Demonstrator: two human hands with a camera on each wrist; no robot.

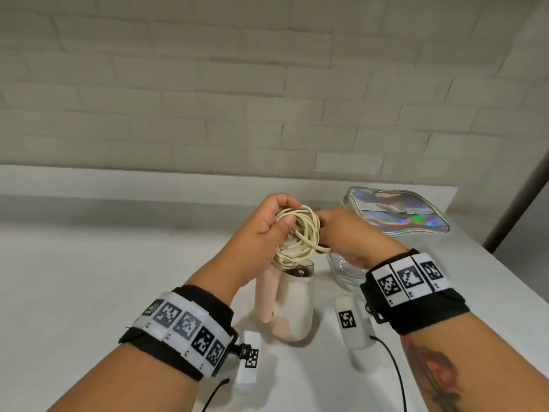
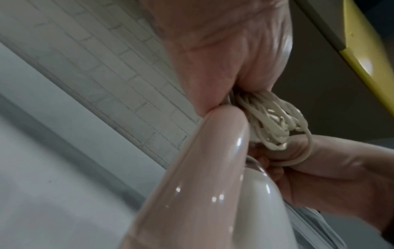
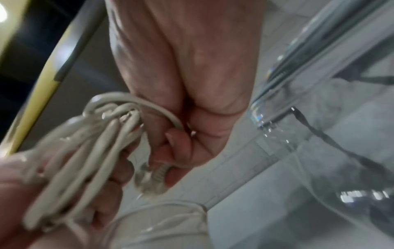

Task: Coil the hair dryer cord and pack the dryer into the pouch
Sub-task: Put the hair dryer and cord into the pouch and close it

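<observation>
Nearest: two forearms in black straps with coded white tags, wrist cameras slung beneath. Beyond them, hair dryer (image 1: 292,304), folded, pink handle against white barrel, hanging nose-up over the white table (image 1: 89,278); whether it touches the tabletop, impossible to tell. Above it, cream cord (image 1: 300,233) gathered into a loose ring of several loops. Left hand (image 1: 267,224) clenched round the far-left side of the ring, thumb across the strands. Right hand (image 1: 341,233) curled at the near-right side, fingers pinching the last stretch of cord; plug end seemingly tucked in the palm in the right wrist view, too blurred to confirm. Iridescent pouch (image 1: 398,212) lying far right on the table, well apart from the dryer; mouth open or shut, unclear. Clear plastic piece (image 1: 341,269) just under the right wrist.

Probably finishing the coil. Best done by keeping the left grip firm so loops stay stacked, feeding the tail round without twist, and matching loop size to the rest. Risk: loops springing loose on release.
</observation>
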